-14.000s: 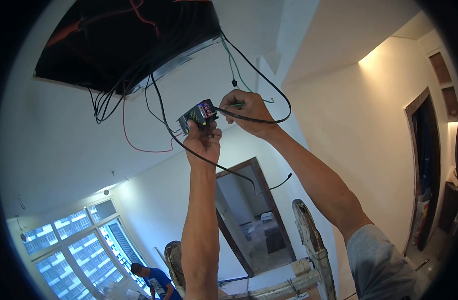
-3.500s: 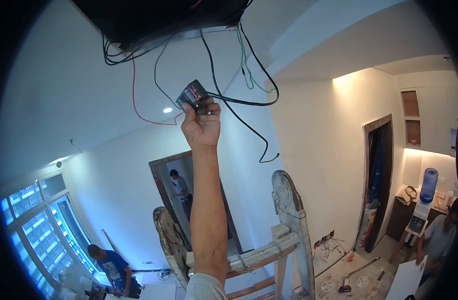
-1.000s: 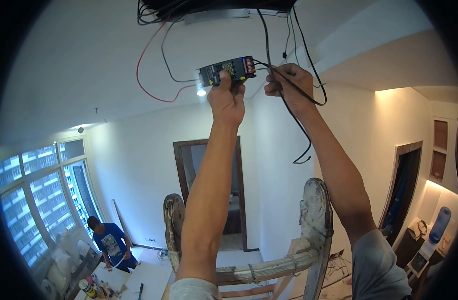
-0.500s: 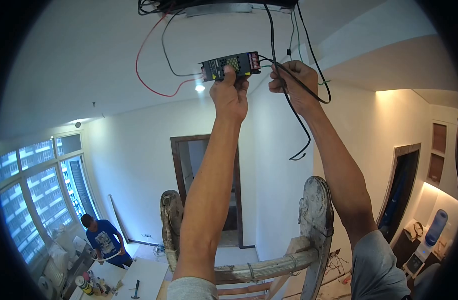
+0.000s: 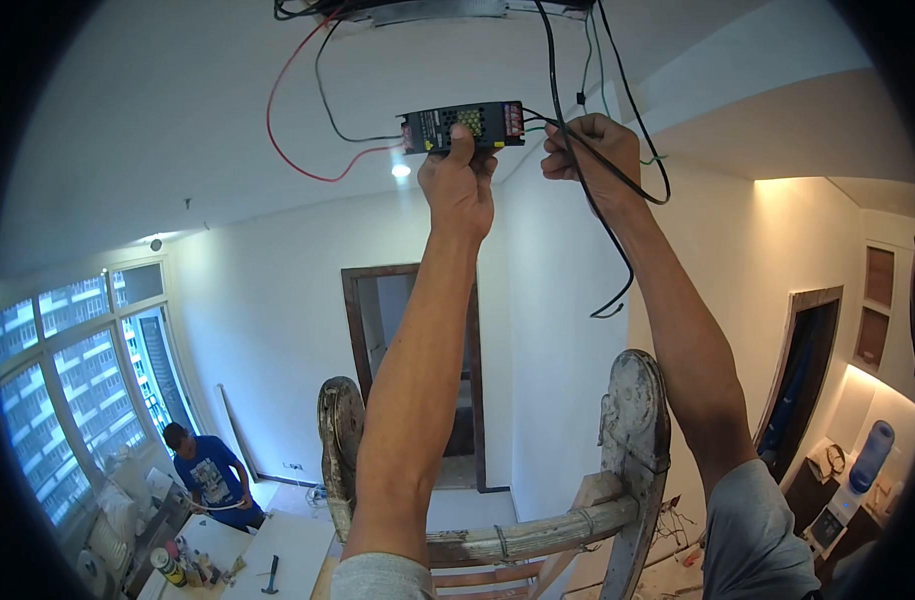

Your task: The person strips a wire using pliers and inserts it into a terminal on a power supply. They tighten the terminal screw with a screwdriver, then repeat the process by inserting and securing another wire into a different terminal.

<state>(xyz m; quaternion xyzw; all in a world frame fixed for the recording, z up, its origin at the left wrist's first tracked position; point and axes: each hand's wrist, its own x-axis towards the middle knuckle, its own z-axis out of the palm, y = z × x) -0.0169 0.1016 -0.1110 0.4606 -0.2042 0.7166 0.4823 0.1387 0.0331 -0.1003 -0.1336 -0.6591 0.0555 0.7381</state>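
My left hand [image 5: 460, 190] is closed around a black power supply unit [image 5: 491, 122], thumb across its perforated face, holding it up under the ceiling. A red wire [image 5: 271, 110] and a dark wire [image 5: 325, 92] run from its left terminals up to the ceiling opening. On its right end, black wires and a green wire [image 5: 534, 129] come out of the terminal block [image 5: 514, 119]. My right hand [image 5: 600, 165] is closed on wires just right of that block; its fingertips hide exactly which. A black cable [image 5: 556, 75] hangs down across that hand, its loose end [image 5: 608, 312] below.
A worn wooden ladder [image 5: 633, 425] stands right below my arms. Dark cables fill the ceiling opening [image 5: 438, 12] above. At lower left a person [image 5: 213, 475] in a blue shirt stands at a white table [image 5: 288, 545] with a hammer [image 5: 271, 575] on it. Doorways open behind.
Both hands keep their hold. The power supply has levelled slightly and shifted a little to the right; the hanging black cable's loose end has swung right.
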